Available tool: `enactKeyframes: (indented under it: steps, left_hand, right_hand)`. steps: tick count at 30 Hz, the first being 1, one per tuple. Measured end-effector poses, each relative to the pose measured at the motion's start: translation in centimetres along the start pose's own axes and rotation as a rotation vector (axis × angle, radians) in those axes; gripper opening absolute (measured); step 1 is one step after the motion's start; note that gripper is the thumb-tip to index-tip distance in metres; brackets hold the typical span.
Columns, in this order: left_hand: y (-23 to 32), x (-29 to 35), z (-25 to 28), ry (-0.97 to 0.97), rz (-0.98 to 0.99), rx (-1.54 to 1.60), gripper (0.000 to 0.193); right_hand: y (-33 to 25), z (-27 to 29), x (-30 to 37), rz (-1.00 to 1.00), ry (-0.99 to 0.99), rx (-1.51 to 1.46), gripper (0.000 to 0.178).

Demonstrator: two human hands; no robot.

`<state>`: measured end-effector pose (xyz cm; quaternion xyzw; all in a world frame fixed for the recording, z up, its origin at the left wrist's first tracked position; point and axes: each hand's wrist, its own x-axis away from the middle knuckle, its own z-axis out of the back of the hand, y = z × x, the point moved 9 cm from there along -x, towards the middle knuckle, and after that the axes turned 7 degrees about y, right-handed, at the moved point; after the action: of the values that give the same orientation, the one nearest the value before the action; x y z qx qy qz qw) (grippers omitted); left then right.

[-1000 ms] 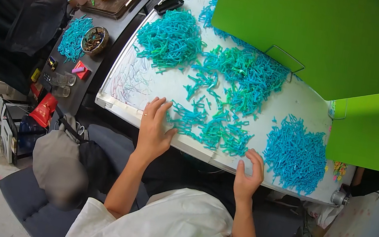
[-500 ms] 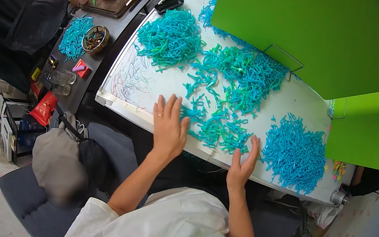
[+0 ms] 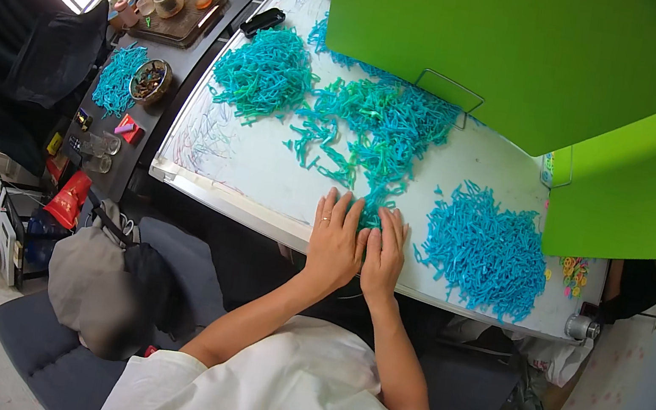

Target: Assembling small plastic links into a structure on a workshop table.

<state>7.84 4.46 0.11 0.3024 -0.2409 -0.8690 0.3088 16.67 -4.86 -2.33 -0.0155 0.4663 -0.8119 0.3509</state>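
My left hand [image 3: 338, 241] and my right hand [image 3: 383, 257] lie side by side at the near edge of the white table [image 3: 247, 171]. Their fingers are stretched out and reach forward. Small blue and green plastic pieces [image 3: 377, 204] sit just beyond and between the fingertips; those under the palms are hidden. Farther off, this trail joins a mixed blue-green heap [image 3: 400, 126]. A loose strand of pieces [image 3: 317, 139] lies left of it. To the right is a heap of blue pieces [image 3: 484, 251], and at the far left a teal-green heap [image 3: 263, 74].
Large green panels [image 3: 498, 52] with wire stands rise over the table's far side. A black case [image 3: 262, 22] lies beyond the left heap. At left, a dark side table holds a tea tray [image 3: 177, 18], a bowl [image 3: 150, 81] and more blue pieces [image 3: 119, 77]. A grey cap [image 3: 93, 279] rests nearby.
My hands have come together from apart, the left moving right and the right moving left. Pieces that were spread near the edge are gathered between them. The view has shifted slightly.
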Motion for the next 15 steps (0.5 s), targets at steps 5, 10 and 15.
enactKeyframes:
  steps: [5,10,15]
  left_hand:
    - [1.7,1.5,-0.5,-0.035,-0.021,0.172,0.054]
    - [2.4,2.1,0.0,-0.055,0.047,0.371,0.053]
    - [2.5,2.8,0.6,-0.168,-0.011,0.365,0.053]
  right_hand:
    - [0.4,1.0,0.3,-0.074,-0.001,-0.216,0.04]
    - [0.2,1.8,1.6,-0.153,0.039,-0.417,0.039]
    - [0.7,2.1,2.9,-0.267,0.058,-0.593,0.032]
